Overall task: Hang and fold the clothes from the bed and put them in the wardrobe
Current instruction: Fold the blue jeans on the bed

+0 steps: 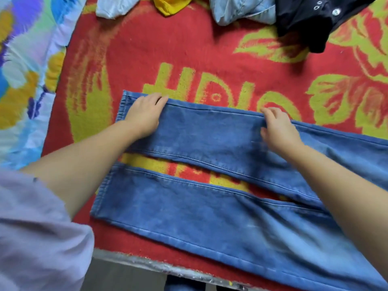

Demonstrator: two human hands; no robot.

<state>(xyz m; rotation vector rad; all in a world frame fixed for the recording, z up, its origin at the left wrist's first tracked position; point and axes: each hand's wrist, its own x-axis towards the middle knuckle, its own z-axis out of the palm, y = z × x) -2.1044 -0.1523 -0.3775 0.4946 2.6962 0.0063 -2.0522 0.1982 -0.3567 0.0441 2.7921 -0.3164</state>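
From my end, the left hand (144, 113) lies flat on the far leg of the jeans (210, 208), close to the hem, fingers straight and together with the tips right at the leg's far edge, pressing the cloth down. The right hand (278, 131) sits further along the same leg, toward the thigh, and its fingers are curled over that far edge, so it looks like it's pinching the denim there, though I can't see the thumb side well.

The jeans are mid-blue, a bit faded in patches, spread out flat with both legs pointing left and a narrow gap between them. The near leg lies untouched, running along the near edge of the bed. Waist end runs off the right side, so I can't see it.

Under them is a red blanket (189, 49) with yellow-green flower shapes and lettering. Along the far edge there's a pile: a light grey piece (115, 7), something yellow (170, 5), a pale blue garment (241, 9) and a black one with snaps (310, 19). A colourful sheet (23, 66) shows on the left.
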